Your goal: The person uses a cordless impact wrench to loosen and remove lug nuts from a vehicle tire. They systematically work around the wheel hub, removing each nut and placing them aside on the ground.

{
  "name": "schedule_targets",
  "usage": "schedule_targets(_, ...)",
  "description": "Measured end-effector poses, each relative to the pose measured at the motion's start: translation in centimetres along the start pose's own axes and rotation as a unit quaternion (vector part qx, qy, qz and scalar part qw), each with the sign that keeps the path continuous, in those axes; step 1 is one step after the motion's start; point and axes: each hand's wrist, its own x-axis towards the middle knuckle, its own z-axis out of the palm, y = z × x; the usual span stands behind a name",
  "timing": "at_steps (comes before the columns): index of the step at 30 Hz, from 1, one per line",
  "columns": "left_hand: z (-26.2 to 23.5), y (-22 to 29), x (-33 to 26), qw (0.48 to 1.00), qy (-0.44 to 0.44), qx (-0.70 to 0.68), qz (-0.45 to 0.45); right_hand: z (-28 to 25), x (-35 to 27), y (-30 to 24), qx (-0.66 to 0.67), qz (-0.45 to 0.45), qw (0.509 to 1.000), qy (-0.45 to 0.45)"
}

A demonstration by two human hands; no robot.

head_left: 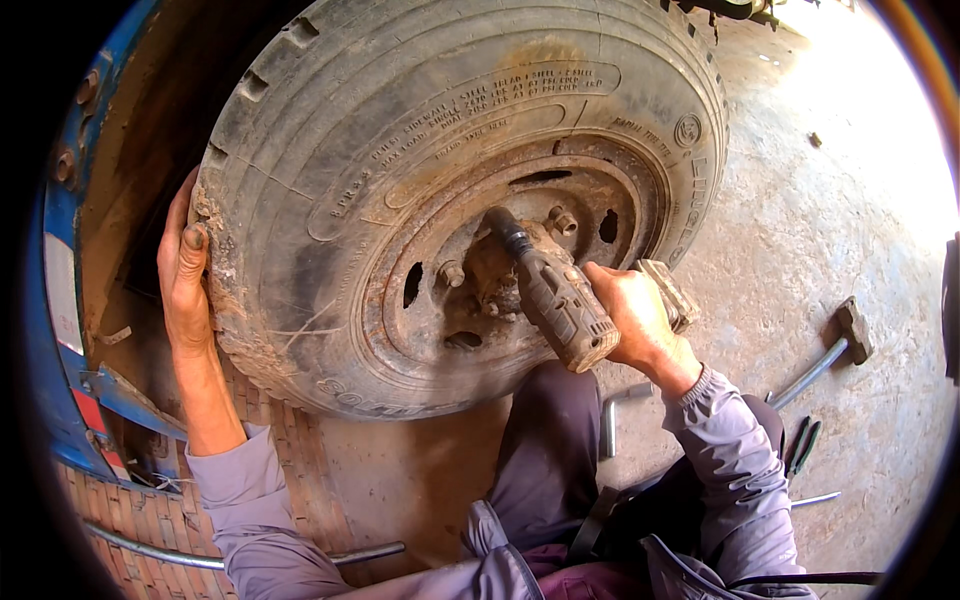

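Observation:
A large worn truck tyre (300,180) on a rusty steel wheel rim (400,260) stands in front of me. My right hand (635,312) is wrapped round the handle of a dusty cordless impact wrench (562,305). Its black socket (508,228) points at the upper left part of the wheel's centre; whether it sits over a nut there is hidden. Two other wheel nuts, a left one (452,273) and a right one (564,222), show around the hub. Against the tyre's left edge lies my left hand (187,275), fingers stretched along the tread and thumb up.
Blue bodywork (55,300) of a vehicle borders the left side. On the concrete floor at right lie a hammer (852,332) with a metal handle and black-handled pliers (803,445). A bent metal bar (612,420) lies by my knee, and a long metal pipe (370,552) at lower left.

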Motion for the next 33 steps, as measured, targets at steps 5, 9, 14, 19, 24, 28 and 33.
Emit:
schedule_targets(5, 0.0, -0.2, 0.1, 1.000, 0.000, -0.003, 0.002, 0.1, 0.0, 0.1, -0.010, 0.000, 1.000, 0.000)
schedule_targets(9, 0.2, -0.1, 0.1, 1.000, 0.002, -0.006, 0.008, 0.2, -0.1, 0.1, -0.009, -0.004, 1.000, 0.005)
schedule_targets(14, 0.5, 0.2, -0.1, 0.998, 0.037, 0.027, 0.034, 0.3, -0.3, 0.3, 0.004, -0.033, 0.999, 0.036)
schedule_targets(19, 0.8, 0.3, 0.1, 0.997, 0.045, 0.052, 0.042, 0.7, -0.8, 0.8, 0.046, -0.065, 0.995, 0.056)
schedule_targets(24, 0.4, 0.1, 0.0, 0.996, 0.046, 0.066, 0.050, 1.9, -1.2, 1.0, 0.075, -0.106, 0.985, 0.112)
schedule_targets(28, 0.4, -0.6, -0.3, 0.995, 0.067, 0.055, 0.048, 2.4, -1.5, 0.9, 0.054, -0.144, 0.976, 0.156)
schedule_targets(33, 0.2, -1.1, -0.7, 0.996, 0.061, 0.050, 0.052, 2.7, -1.8, 0.2, 0.051, -0.160, 0.970, 0.176)
